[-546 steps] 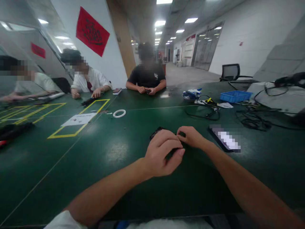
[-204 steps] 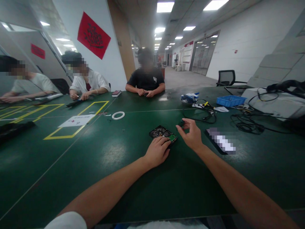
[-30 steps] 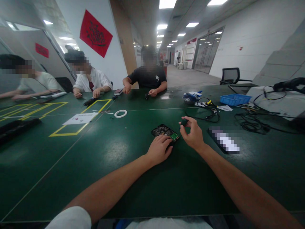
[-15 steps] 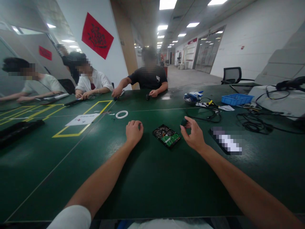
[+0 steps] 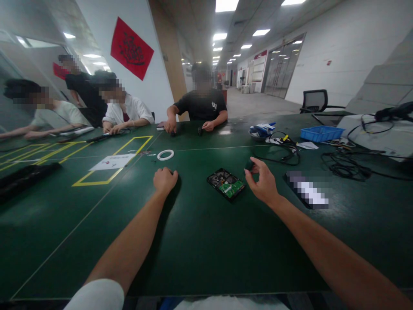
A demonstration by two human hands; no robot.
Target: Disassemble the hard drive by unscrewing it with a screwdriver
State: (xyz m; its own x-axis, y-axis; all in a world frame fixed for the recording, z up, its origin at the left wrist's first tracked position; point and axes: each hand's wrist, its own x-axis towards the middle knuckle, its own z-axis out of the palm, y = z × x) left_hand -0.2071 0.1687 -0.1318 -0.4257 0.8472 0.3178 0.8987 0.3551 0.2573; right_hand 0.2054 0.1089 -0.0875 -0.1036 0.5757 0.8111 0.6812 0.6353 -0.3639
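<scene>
A hard disk drive (image 5: 226, 184) lies flat on the green table (image 5: 206, 249), its green circuit board facing up. To its left, my left hand (image 5: 165, 181) rests low over the tabletop, back upward and fingers curled; what is under them, if anything, is hidden. Just right of the drive, my right hand (image 5: 263, 181) pinches a small dark object (image 5: 249, 165) between thumb and fingertips. Its kind is too unclear to tell. A phone (image 5: 306, 190) with a blurred bright screen lies to the right of that hand.
Beyond my left hand lies a white ring (image 5: 165, 155), with a paper sheet (image 5: 112, 162) inside yellow tape. Black cables (image 5: 350, 165), a blue tray (image 5: 322, 134) and a filled bowl (image 5: 260, 130) occupy the right. A person (image 5: 201, 107) sits opposite; others are at left.
My left hand has moved left, away from the drive, and lower toward the table. My right hand and the drive stay put. The person opposite has drawn one hand inward.
</scene>
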